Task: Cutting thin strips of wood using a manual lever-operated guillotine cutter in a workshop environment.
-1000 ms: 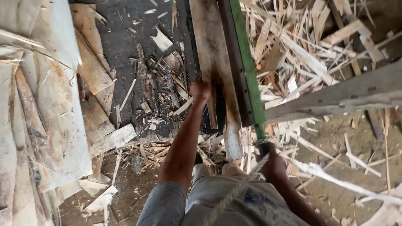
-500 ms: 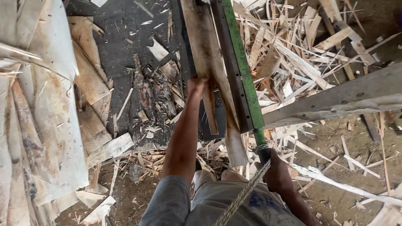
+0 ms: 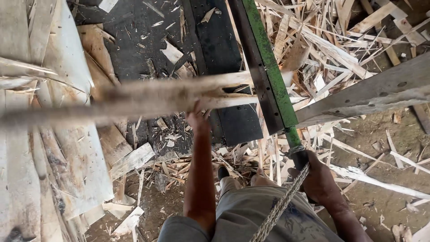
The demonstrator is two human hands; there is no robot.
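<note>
One long strip of wood veneer [image 3: 148,96] lies crosswise, left to right, gripped near its right end by the left hand [image 3: 199,117]; the right hand [image 3: 319,179] is closed around the green blade's handle [image 3: 299,157], nearer the body

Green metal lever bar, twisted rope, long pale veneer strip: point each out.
Green metal lever bar [image 3: 272,71], head view, mid green edge.
Twisted rope [image 3: 281,206], head view, middle of strand.
Long pale veneer strip [image 3: 148,96], head view, blurred middle.
</note>
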